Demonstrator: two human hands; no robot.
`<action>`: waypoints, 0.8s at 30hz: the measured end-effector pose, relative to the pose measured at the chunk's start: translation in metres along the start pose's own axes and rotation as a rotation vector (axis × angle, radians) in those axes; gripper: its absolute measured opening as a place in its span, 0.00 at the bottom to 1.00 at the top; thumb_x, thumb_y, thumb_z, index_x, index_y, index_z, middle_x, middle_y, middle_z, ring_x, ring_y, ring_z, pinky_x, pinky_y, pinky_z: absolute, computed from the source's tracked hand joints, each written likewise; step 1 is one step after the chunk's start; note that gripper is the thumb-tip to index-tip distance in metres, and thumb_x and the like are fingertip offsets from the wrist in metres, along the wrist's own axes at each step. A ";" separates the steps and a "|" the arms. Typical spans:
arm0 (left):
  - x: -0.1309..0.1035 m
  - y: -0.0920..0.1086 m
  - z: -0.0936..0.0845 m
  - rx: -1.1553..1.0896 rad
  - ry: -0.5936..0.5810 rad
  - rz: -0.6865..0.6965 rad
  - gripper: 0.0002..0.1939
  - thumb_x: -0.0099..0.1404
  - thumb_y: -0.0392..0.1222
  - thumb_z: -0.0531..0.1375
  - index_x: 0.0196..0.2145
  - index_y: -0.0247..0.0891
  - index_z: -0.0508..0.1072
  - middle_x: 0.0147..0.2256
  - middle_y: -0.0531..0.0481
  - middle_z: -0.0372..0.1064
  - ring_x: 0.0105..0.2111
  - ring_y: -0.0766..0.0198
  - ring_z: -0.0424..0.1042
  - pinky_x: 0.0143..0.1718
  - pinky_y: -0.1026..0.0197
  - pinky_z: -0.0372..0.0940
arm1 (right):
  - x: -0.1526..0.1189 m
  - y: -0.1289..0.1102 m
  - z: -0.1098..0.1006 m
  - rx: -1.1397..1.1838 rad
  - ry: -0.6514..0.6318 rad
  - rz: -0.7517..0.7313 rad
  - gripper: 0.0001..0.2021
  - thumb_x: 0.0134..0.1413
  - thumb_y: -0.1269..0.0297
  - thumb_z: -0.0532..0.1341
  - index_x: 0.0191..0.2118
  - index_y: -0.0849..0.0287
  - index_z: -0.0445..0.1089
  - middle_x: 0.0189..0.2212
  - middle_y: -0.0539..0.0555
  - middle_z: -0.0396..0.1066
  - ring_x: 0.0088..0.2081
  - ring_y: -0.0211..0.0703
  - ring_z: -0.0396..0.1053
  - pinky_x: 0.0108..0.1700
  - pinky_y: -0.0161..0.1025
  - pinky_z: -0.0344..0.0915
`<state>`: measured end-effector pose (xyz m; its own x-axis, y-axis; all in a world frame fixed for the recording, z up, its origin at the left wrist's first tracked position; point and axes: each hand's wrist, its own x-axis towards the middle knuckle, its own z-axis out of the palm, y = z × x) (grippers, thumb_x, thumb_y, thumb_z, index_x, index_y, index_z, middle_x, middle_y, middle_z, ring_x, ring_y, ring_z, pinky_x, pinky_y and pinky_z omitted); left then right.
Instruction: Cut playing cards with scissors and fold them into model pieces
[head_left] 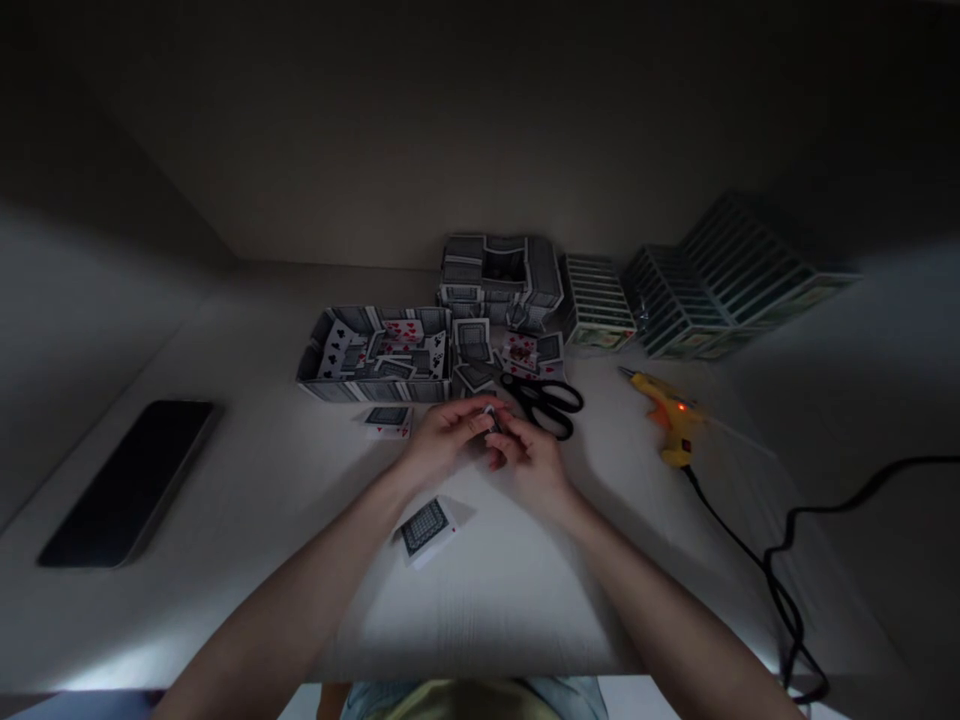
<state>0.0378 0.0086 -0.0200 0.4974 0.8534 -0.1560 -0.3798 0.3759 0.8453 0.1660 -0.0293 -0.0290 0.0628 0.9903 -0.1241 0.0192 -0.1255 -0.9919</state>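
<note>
At mid-table my left hand [441, 438] and my right hand [537, 462] meet, fingers pinched on a small folded playing card [491, 418]. Much of that card is hidden by my fingers. Just beyond my right hand lie black-handled scissors [555, 398]. Between my forearms rests a bent playing card [427, 528], patterned back up. Another folded card [390, 420] is left of my left hand. Behind it stands an open box made of playing cards [373, 388], holding several loose cards and pieces. Loose playing cards [472, 340] lie right of the box.
At the back is a card-built structure [499, 270] with an opening. Stacked-card stepped pieces [598, 300] stand right of it. A yellow glue gun [667, 410] with a glowing light lies right, its black cord [787, 530] running off the edge. A phone [127, 485] lies left.
</note>
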 end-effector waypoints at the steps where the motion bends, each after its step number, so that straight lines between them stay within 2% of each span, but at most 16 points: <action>1: 0.000 0.000 0.001 -0.004 0.003 0.009 0.14 0.53 0.40 0.63 0.38 0.33 0.74 0.33 0.46 0.70 0.26 0.68 0.67 0.28 0.63 0.62 | 0.000 -0.002 0.000 0.009 0.014 -0.001 0.03 0.44 0.71 0.57 0.26 0.57 0.68 0.15 0.45 0.62 0.16 0.32 0.59 0.20 0.31 0.58; 5: 0.001 -0.004 0.006 -0.025 -0.019 0.028 0.15 0.55 0.43 0.61 0.39 0.33 0.72 0.31 0.47 0.70 0.22 0.68 0.67 0.25 0.61 0.63 | 0.001 -0.007 0.001 0.060 0.039 0.028 0.03 0.43 0.69 0.58 0.23 0.58 0.66 0.15 0.46 0.61 0.16 0.31 0.57 0.19 0.31 0.56; 9: 0.001 -0.011 0.009 0.022 0.002 0.042 0.14 0.57 0.45 0.59 0.38 0.33 0.72 0.24 0.51 0.69 0.19 0.69 0.66 0.25 0.61 0.63 | 0.001 -0.007 -0.001 0.107 -0.020 0.078 0.08 0.43 0.64 0.59 0.20 0.59 0.62 0.14 0.45 0.60 0.14 0.30 0.55 0.17 0.31 0.52; 14: 0.000 -0.011 0.011 0.127 0.089 0.088 0.11 0.56 0.44 0.60 0.35 0.34 0.74 0.32 0.47 0.73 0.26 0.68 0.69 0.32 0.63 0.63 | 0.002 -0.008 -0.004 0.161 -0.077 0.127 0.08 0.40 0.61 0.61 0.24 0.59 0.63 0.14 0.44 0.60 0.13 0.29 0.51 0.14 0.30 0.47; 18: -0.002 -0.009 0.015 0.148 0.136 0.119 0.09 0.56 0.43 0.60 0.33 0.36 0.74 0.31 0.49 0.73 0.29 0.67 0.70 0.36 0.63 0.63 | 0.001 -0.011 -0.005 0.200 -0.111 0.117 0.10 0.39 0.59 0.62 0.23 0.59 0.62 0.13 0.43 0.59 0.13 0.29 0.50 0.15 0.30 0.45; 22: -0.003 -0.009 0.017 0.077 0.118 0.111 0.09 0.56 0.42 0.60 0.34 0.36 0.74 0.30 0.49 0.73 0.29 0.68 0.70 0.37 0.63 0.63 | 0.000 -0.014 -0.005 0.217 -0.154 0.116 0.12 0.39 0.57 0.62 0.21 0.59 0.62 0.13 0.44 0.58 0.14 0.29 0.49 0.16 0.31 0.44; 24: -0.004 -0.007 0.018 -0.009 0.084 0.088 0.12 0.56 0.42 0.61 0.38 0.36 0.74 0.31 0.48 0.74 0.31 0.66 0.71 0.38 0.63 0.63 | -0.002 -0.015 -0.004 0.203 -0.149 0.106 0.12 0.40 0.56 0.62 0.21 0.60 0.63 0.13 0.44 0.58 0.14 0.29 0.49 0.16 0.31 0.45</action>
<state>0.0525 -0.0038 -0.0167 0.3949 0.9103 -0.1239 -0.4266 0.3011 0.8528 0.1695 -0.0294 -0.0133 -0.0944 0.9719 -0.2155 -0.1812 -0.2296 -0.9563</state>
